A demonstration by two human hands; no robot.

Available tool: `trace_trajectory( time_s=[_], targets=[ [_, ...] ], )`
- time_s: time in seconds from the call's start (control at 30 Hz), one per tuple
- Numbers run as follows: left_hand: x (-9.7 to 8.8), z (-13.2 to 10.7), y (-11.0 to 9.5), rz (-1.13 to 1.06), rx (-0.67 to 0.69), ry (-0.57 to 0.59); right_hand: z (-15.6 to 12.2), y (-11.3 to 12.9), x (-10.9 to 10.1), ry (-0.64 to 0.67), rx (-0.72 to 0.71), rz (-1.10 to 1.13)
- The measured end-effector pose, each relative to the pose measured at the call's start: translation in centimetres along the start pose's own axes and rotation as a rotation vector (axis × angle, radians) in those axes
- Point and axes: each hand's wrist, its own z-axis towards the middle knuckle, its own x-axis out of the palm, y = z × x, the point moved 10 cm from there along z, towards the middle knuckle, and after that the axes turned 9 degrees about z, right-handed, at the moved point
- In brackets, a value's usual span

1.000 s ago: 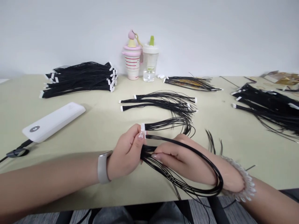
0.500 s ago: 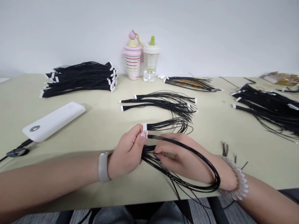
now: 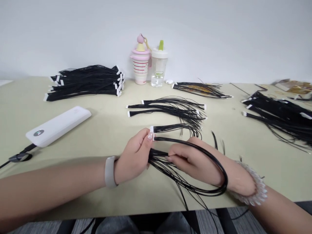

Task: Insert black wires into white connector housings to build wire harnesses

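Note:
My left hand (image 3: 134,156) is closed on a black wire harness (image 3: 223,177), its thumb pressed by the white connectors (image 3: 152,132) at the wire ends. The harness loops out over my right wrist and comes back to the left hand's fingers. Several loose strands hang past the table's front edge. Closed in a pinch, my right hand (image 3: 192,162) grips some of the black wires just right of the left hand. Its fingertips are partly hidden. Another wire bundle (image 3: 173,128) with a white connector extends behind the hands.
Wire harnesses (image 3: 168,109) lie mid-table, with a large stack (image 3: 85,81) back left and another pile (image 3: 280,113) at right. A white power bank (image 3: 58,125) with a cable lies left. A pink cup (image 3: 140,66) and a clear bottle (image 3: 159,70) stand by the wall.
My right hand has shifted slightly right, away from the left hand, drawing along the pinched wires. My left hand keeps its hold. The camera view has moved a little.

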Motion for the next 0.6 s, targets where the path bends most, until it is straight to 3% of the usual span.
trace_trajectory(
  time_s=[0.07, 0.13, 0.2, 0.27, 0.3, 0.37, 0.43, 0.5, 0.6],
  targets=[
    [0.1, 0.1, 0.3, -0.039, -0.023, 0.012, -0.3, -0.8, -1.1, -0.010, 0.046, 0.001],
    [0.1, 0.1, 0.5, -0.061, -0.034, 0.012, -0.9, -2.5, -3.8, -0.174, 0.141, 0.019],
    [0.0, 0.2, 0.7, -0.066, -0.045, 0.011, -2.7, -4.6, -8.3, -0.537, 0.261, 0.034],
    [-0.1, 0.3, 0.8, -0.052, -0.045, 0.011, -5.8, -6.0, -12.2, -0.961, 0.274, 0.141],
    [-0.1, 0.3, 0.8, -0.043, -0.043, 0.013, -7.0, -6.8, -13.3, -1.109, 0.240, 0.265],
    [0.0, 0.3, 0.8, -0.037, -0.043, 0.019, -8.2, -8.7, -14.2, -1.279, 0.159, 0.571],
    [0.0, 0.4, 0.9, -0.032, -0.051, 0.025, -8.4, -10.2, -14.0, -1.327, 0.160, 0.778],
    [0.0, 0.4, 1.0, -0.008, -0.057, 0.019, -8.1, -10.2, -13.5, -1.313, 0.150, 0.824],
    [-0.2, 0.5, 1.1, 0.029, -0.059, 0.007, -5.7, -7.7, -11.6, -1.082, 0.082, 0.751]
  ],
)
